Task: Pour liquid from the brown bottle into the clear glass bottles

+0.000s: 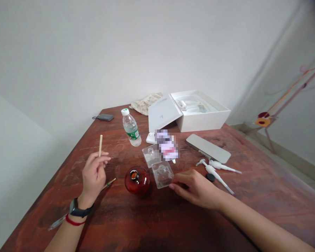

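My left hand (94, 171) is closed around a thin wooden stick (100, 144), which points upward above the tabletop. My right hand (190, 185) pinches the right edge of a clear plastic blister tray (161, 175) between thumb and fingers. Between the hands, next to that tray, stands a round amber glass bottle (137, 182) with its mouth uncovered. Just behind lies another clear plastic tray (150, 155), partly under a pixelated packet (168, 147). Another thin stick (109, 182) with a green mark rests beside my left wrist.
A water bottle (131, 129) stands behind the amber one. At the back are an open white box (204, 120), its leaning lid (162, 112) and a cloth (145, 104). White pump heads (212, 171), a black cap (210, 177) and a grey case (208, 148) lie at right.
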Demonstrator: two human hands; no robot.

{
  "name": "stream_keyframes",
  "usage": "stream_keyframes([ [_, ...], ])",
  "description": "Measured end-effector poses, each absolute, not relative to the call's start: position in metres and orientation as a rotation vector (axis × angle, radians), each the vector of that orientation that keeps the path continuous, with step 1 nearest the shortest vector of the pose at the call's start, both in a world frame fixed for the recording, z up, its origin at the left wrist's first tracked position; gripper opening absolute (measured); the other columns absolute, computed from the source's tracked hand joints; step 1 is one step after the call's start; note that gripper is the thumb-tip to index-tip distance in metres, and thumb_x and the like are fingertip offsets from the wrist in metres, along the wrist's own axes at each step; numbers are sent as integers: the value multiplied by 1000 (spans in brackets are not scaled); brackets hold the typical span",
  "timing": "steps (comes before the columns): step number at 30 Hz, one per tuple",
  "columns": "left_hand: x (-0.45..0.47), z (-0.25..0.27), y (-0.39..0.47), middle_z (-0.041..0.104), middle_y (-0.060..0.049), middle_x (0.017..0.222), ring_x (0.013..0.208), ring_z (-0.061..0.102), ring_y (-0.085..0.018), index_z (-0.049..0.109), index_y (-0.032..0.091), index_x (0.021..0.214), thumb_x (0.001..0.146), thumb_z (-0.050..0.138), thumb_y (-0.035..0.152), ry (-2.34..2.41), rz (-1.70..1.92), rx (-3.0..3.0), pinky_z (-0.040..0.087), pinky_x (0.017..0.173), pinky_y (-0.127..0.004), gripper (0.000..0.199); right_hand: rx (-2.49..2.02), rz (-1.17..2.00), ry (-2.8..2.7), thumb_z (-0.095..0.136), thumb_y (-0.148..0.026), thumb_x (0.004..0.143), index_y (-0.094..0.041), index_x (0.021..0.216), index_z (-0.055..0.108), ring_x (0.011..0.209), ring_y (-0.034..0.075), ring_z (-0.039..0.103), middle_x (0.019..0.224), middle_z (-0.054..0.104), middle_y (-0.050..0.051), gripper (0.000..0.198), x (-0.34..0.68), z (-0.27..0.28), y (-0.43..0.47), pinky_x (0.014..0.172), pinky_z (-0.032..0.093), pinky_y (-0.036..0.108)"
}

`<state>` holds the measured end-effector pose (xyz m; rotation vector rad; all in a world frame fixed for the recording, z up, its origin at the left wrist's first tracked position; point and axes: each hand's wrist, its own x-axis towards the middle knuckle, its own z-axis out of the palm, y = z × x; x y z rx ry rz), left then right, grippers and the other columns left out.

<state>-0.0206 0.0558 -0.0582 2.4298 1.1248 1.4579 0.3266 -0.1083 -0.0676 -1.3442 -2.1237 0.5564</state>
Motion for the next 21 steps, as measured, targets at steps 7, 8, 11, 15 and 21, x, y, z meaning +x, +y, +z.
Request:
stream_keyframes([
  [7,15,-43,55,73,-9,110,99,73,-24,76,18,117,105,56,29,1066,1224,2538,60,86,-34,25,-1339,553,-2175,53,-35,110,-21,83,64,63,16,61,70,66,2,33,322,-67,-112,62,35,29],
  [8,21,-43,58,73,-9,111,99,73,-25,76,18,119,105,57,31,1047,1160,2554,60,87,-35,27,-1339,565,-2177,53,-35,110,-20,84,64,63,16,62,70,66,1,32,321,-67,-112,62,35,28],
  [11,36,-46,67,74,-11,116,110,72,-30,79,19,117,103,61,38,1009,1012,2588,58,102,-44,30,-1343,593,-2163,54,-34,109,-20,86,66,62,15,61,71,66,1,30,321,-68,-113,62,35,28],
  [15,51,-51,76,74,-12,124,120,70,-33,80,21,121,101,65,52,936,859,2597,55,110,-48,40,-1359,609,-2144,55,-36,109,-20,86,67,61,15,60,71,66,2,30,322,-69,-114,60,35,27],
  [21,66,-62,89,67,-18,145,134,64,-40,76,19,135,90,72,75,883,750,2550,50,118,-54,72,-1363,620,-2150,56,-34,107,-19,87,68,61,15,60,70,66,2,28,319,-69,-116,59,35,26],
])
